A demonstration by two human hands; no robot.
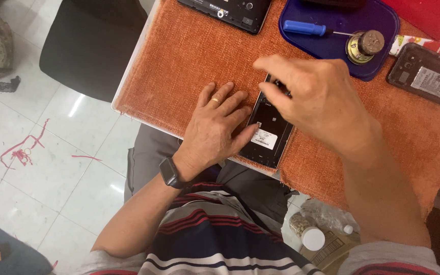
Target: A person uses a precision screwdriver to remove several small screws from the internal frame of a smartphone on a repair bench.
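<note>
An opened phone (268,130) is pinned flat to the orange-clothed surface (189,61) by the left hand (215,122); its top edge is pinched by the right hand (314,97).

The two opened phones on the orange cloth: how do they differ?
The near phone lies at the table's front edge under both hands: the left hand rests against its side and the right hand covers its top end. The far phone lies untouched at the right, beside the blue tray. The near one points away from the person; the far one lies crosswise. Both are dark, back cover off, with a white label.
</note>
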